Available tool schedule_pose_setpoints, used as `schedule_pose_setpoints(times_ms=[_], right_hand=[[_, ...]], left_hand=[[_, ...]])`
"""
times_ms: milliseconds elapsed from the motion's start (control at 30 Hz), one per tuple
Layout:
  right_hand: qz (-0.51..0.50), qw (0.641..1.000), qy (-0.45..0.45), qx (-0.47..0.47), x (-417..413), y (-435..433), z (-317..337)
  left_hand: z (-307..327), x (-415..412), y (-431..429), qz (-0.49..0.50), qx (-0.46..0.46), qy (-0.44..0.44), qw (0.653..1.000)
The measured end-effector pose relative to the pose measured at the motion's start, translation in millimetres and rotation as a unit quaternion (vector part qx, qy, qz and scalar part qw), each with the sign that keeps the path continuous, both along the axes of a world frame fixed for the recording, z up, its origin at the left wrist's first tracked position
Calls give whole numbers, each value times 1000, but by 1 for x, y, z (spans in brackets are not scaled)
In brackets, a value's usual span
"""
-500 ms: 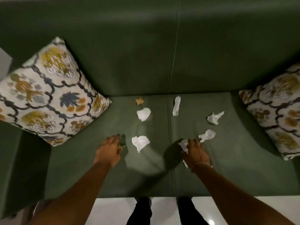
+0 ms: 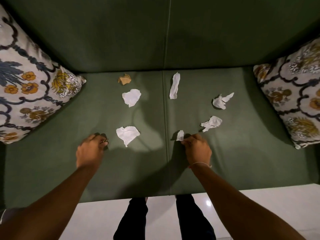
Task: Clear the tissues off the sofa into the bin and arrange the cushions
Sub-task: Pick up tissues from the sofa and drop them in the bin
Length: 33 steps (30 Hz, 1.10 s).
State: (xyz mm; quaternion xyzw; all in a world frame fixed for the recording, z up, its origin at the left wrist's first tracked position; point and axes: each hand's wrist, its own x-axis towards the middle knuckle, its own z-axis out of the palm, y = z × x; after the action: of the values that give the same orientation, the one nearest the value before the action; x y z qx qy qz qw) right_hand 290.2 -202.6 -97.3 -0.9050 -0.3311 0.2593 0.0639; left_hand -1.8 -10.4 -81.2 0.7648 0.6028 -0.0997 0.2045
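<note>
1. Green sofa [image 2: 242, 161] seen from above; the seat carries loose tissues, with one patterned cushion at each end
2. Left cushion [image 2: 31, 87] leans in the left corner against the backrest; right cushion [image 2: 292, 94] leans in the right corner
3. Right hand [image 2: 197, 149] rests on the seat just right of the centre seam, grip clamped on a small white tissue [image 2: 180, 135] that stands up from the fingertips
4. Left hand [image 2: 90, 149] rests on the seat left of centre, fingers curled together; something small and dark shows at the fingertips, too blurred to identify, so grip contents cannot be told
5. Flat white tissue [image 2: 127, 136] lies between the two hands, near the left hand, not touching it
6. Second flat tissue [image 2: 131, 97] lies further back on the left seat cushion; a brown crumpled scrap [image 2: 124, 79] lies behind it, near the backrest
7. Long narrow tissue [image 2: 174, 85] lies just right of the seam, towards the backrest
8. Two crumpled tissues on the right seat cushion: one [image 2: 221, 101] further back, one [image 2: 212, 123] nearer, just beyond the right hand
9. White floor [image 2: 259, 201] and dark trouser legs [image 2: 131, 220] appear below the sofa's front edge
</note>
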Motion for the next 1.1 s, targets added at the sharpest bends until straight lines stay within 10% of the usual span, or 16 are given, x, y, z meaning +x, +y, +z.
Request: schedule_pose_setpoints(times_ms=[367,867,1100], right_hand=[[58,994,-92,11,88,-18,8],[-76,995,70,-6,110,2,0],[16,996,-29,77,32,27,27]], left_hand=[[10,61,-13,-114,13,-103,988],[-3,60,-33,106,20,-102,989],[17,-54,-32,162,30,-141,976]])
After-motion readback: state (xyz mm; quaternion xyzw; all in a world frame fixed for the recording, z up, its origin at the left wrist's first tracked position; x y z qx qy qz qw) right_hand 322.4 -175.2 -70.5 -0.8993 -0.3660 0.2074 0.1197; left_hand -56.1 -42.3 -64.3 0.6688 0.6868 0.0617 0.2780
